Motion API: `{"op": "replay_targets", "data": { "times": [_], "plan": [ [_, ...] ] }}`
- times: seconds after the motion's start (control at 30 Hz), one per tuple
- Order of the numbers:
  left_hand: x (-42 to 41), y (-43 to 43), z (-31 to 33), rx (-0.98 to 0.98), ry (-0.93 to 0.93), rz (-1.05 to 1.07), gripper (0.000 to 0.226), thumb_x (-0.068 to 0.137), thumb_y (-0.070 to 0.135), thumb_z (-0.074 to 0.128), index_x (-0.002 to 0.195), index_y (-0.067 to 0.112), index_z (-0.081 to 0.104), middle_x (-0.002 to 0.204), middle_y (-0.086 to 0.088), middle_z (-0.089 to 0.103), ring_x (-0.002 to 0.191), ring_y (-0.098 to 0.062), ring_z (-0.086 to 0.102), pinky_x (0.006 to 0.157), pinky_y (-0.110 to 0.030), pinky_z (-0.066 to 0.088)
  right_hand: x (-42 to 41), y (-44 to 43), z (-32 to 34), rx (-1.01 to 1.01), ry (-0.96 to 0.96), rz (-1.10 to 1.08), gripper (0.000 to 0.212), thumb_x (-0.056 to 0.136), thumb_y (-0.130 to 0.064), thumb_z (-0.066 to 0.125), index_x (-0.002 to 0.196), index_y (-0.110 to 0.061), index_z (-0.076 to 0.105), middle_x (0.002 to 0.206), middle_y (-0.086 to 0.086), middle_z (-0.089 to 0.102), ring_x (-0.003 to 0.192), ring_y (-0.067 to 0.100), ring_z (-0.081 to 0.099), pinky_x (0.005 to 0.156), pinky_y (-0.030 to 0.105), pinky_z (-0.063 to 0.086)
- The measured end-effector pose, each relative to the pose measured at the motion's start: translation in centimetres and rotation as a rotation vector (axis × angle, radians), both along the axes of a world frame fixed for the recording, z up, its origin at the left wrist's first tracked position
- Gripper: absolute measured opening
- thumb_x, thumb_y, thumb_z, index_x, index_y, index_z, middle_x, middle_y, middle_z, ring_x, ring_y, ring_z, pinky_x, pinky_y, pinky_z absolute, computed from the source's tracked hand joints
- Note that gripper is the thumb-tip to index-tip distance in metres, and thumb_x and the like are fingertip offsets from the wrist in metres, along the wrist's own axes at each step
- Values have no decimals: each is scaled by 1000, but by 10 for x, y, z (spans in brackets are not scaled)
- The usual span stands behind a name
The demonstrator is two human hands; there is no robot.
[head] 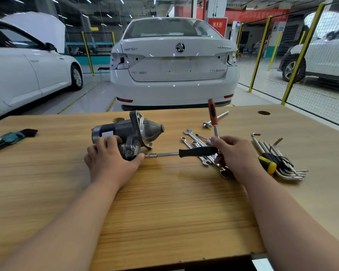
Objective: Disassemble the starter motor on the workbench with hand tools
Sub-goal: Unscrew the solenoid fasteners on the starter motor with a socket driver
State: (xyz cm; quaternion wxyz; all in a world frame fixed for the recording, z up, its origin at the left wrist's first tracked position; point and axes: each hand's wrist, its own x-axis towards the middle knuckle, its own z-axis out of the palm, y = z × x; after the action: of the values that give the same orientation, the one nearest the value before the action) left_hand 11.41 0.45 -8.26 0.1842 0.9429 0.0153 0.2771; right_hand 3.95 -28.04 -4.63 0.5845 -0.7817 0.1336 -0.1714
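At the far left of the workbench (pixel 47 182) lies one set of hex keys in a teal holder (pixel 12 137). Next comes the one starter motor (pixel 129 130), lying on its side in the middle of the bench. Its long axis runs left to right, and its cone nose points to the right and a little away from the person. The left hand (pixel 110 161) grips the near side of the motor, with the fingers curled over the body and the thumb against the lower end. One black-handled driver (pixel 198 151) lies level, its tip pointing left and meeting the motor beside the thumb. The right hand (pixel 233 155) is wrapped round its handle. One red-handled tool (pixel 212 113) stands upright behind this hand; I cannot tell if the hand holds it. At least three wrenches (pixel 194 140) lie under the driver. Further right are one green-yellow screwdriver (pixel 267 163) and a loose bunch of hex keys (pixel 282 159).
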Motion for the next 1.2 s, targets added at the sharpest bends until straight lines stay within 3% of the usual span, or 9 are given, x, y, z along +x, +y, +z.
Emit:
{"op": "replay_targets", "data": {
  "times": [0.1,0.27,0.37,0.5,0.7,0.8,0.87,1.0,1.2],
  "plan": [
    [-2,1,0,24,15,-6,73,60,76,58,111,31,32,119,0,29,107,-25,27,92,-42,28,2,3,-1,-3,45,-16,34,94,-49,60,87,-18,72,45,-2,54,45,17,49,48,32,43],
    [-3,2,1,9,24,-22,75,59,76,60,115,30,36,120,1,30,108,-24,26,92,-41,28,1,3,-2,10,-10,0,15,96,-36,62,99,-26,73,61,-2,61,54,16,56,54,33,48],
    [-1,2,3,-14,20,-20,75,59,76,60,114,30,38,120,2,31,108,-23,26,94,-41,27,1,1,-1,51,-20,41,13,95,-25,64,103,-24,74,71,-2,68,63,17,60,61,34,53],
    [1,2,3,-39,-4,-10,74,59,75,60,113,29,40,120,0,35,110,-25,30,93,-41,27,-2,2,2,25,-29,89,20,89,-9,66,88,-26,76,87,7,73,78,22,65,82,43,57],
    [-3,4,5,-84,-28,-17,68,55,74,55,106,32,42,115,2,39,107,-24,31,91,-41,27,-2,-1,1,26,-20,122,17,91,-12,66,97,-26,73,94,4,73,93,25,69,94,47,55],
    [-4,3,6,-72,-24,-14,68,57,75,55,108,32,43,118,0,40,109,-26,33,92,-42,28,-1,1,0,25,-54,120,8,93,-18,67,97,-23,72,88,6,74,84,24,71,88,47,58],
    [-3,2,6,-55,-12,2,72,57,80,53,110,31,43,120,-1,41,111,-28,34,93,-43,29,-1,2,1,-3,-52,105,9,94,-27,65,91,-22,72,76,2,73,69,20,69,73,40,59],
    [-3,0,7,-55,-8,41,81,55,88,50,110,29,44,121,-3,42,110,-29,35,92,-43,30,-5,7,2,-94,13,99,24,97,-40,59,86,-22,69,54,-2,65,47,8,60,44,20,43],
    [-1,-1,6,-21,1,50,75,59,83,47,111,30,41,121,-4,40,110,-28,33,91,-43,29,-5,5,2,14,-60,155,10,95,-24,65,90,-25,73,73,-1,68,59,11,64,62,32,56]
  ]
}}
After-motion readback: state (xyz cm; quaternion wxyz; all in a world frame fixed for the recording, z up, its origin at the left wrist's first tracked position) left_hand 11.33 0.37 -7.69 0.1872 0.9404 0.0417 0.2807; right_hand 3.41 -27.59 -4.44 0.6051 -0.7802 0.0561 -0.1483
